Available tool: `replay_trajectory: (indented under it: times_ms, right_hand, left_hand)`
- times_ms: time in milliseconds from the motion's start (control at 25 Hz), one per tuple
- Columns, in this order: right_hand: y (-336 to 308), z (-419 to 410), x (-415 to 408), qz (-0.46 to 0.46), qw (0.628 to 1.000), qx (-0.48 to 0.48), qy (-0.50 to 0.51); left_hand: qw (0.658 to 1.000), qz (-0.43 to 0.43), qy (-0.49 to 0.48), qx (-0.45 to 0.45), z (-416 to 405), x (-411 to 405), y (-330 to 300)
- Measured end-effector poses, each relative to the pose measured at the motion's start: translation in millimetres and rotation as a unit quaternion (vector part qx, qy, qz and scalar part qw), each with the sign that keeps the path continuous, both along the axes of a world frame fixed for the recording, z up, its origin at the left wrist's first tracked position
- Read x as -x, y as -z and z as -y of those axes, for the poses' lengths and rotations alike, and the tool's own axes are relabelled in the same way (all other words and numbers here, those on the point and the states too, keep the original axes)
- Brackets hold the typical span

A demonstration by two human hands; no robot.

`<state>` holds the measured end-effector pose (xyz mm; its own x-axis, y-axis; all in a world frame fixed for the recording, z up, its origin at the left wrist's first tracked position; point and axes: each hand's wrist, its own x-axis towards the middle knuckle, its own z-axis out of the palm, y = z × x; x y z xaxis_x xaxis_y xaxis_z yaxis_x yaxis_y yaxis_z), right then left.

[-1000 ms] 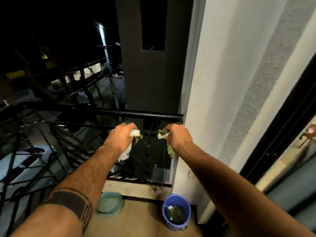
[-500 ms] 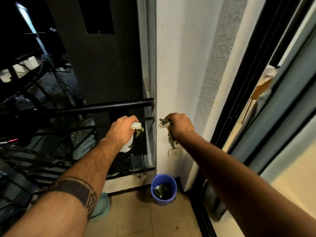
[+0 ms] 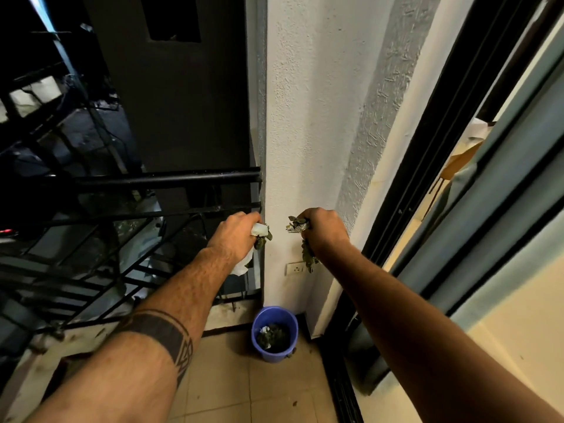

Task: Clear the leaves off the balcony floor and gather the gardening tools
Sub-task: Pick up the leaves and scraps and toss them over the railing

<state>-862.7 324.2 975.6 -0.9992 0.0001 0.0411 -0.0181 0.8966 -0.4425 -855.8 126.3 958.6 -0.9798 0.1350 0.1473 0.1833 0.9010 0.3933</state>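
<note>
Now both arms reach out across the middle of the frame, fists level with each other. The left hand (image 3: 235, 236) is clenched around a white scrap of paper (image 3: 248, 264) and a few dark leaves (image 3: 264, 239) that poke out near the thumb. The right hand (image 3: 323, 232) grips its own bunch of dried leaves (image 3: 306, 254), some sticking out at the top, some dangling below the fist in front of a wall socket (image 3: 295, 268). Down at lower centre, a blue bucket (image 3: 285, 319) stands on the tiled floor (image 3: 232, 389) against the white wall (image 3: 311, 117), with leaf litter already inside. A black railing (image 3: 164, 178) runs across the left half, meeting the wall's corner just above the left hand.
</note>
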Motion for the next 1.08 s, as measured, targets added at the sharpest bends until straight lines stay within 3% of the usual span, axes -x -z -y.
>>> replay_trajectory:
  times_ms: [280, 600, 760, 1080]
  right_hand:
    - [30, -36, 40, 0.032, 0.997, 0.008, -0.075]
    - [130, -50, 86, 0.031, 0.996, -0.014, -0.082]
    - [223, -46, 107, 0.022, 0.997, -0.016, -0.073]
    - [467, -44, 144, -0.002, 0.998, -0.015, -0.055]
  left_hand:
    - [0.996, 0.027, -0.084, 0.005, -40, 19, 22]
    - [0.995, 0.031, -0.096, 0.019, -48, 52, 127]
    - [0.995, 0.016, -0.09, 0.031, -43, 73, 223]
    - [0.998, 0.004, -0.056, 0.041, -44, 126, 469]
